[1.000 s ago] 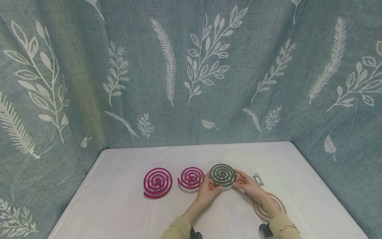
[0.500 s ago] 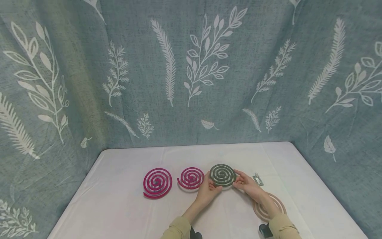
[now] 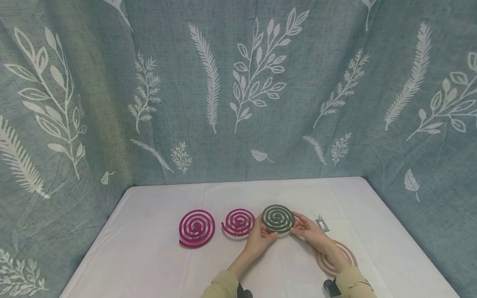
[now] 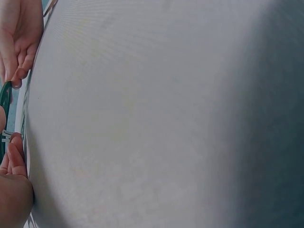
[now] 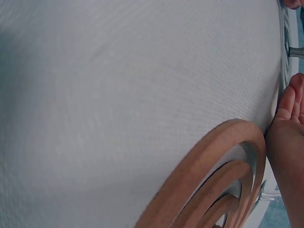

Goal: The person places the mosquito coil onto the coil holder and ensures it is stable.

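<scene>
Pinching left rim with left hand (image 3: 258, 239), curling fingers nearly closed; holding dark-green, round, flat spiral coil (image 3: 277, 217) midway between hands, over white table (image 3: 287, 269) — showing no long axis, favouring neither side; pinching right rim with right hand (image 3: 311, 232) — curling likewise.

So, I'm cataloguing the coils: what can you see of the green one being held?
The green coil is dark green, a slim strand wound into a flat spiral with narrow gaps between its rings; it looks matte, and no break shows. It faces up and appears raised above the white table, right of both magenta coils. The left hand holds its left edge, the right hand its right edge. Whether anything else props it from below is unclear.
</scene>
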`<state>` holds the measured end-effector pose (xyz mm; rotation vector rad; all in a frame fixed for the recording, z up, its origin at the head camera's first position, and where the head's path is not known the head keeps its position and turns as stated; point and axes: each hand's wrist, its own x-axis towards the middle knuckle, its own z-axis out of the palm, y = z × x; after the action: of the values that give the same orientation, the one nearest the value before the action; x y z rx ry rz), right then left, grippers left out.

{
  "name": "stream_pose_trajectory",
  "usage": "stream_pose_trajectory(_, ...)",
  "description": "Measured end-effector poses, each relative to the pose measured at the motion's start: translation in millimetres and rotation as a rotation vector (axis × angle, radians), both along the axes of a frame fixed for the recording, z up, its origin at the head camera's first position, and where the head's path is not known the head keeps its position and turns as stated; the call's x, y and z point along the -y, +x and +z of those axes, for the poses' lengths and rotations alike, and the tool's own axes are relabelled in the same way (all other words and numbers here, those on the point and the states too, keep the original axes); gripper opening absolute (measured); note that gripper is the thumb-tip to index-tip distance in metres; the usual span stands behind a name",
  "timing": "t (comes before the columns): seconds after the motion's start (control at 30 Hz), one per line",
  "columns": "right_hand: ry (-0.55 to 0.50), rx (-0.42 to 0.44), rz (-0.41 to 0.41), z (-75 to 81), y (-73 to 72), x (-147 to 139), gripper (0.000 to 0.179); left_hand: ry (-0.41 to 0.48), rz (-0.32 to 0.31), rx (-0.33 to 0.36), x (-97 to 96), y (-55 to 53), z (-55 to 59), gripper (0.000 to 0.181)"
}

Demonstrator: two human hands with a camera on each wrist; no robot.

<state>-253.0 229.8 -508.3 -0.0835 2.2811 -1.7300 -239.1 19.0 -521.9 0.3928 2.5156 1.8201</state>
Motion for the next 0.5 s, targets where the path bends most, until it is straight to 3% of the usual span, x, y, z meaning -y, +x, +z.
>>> stream_pose_trajectory(0.5,-0.005,-0.007,0.009,-2.4,-2.0,-1.1,0.069,0.011,-0.001,0.004,0.4,1.0,0.8,0.082)
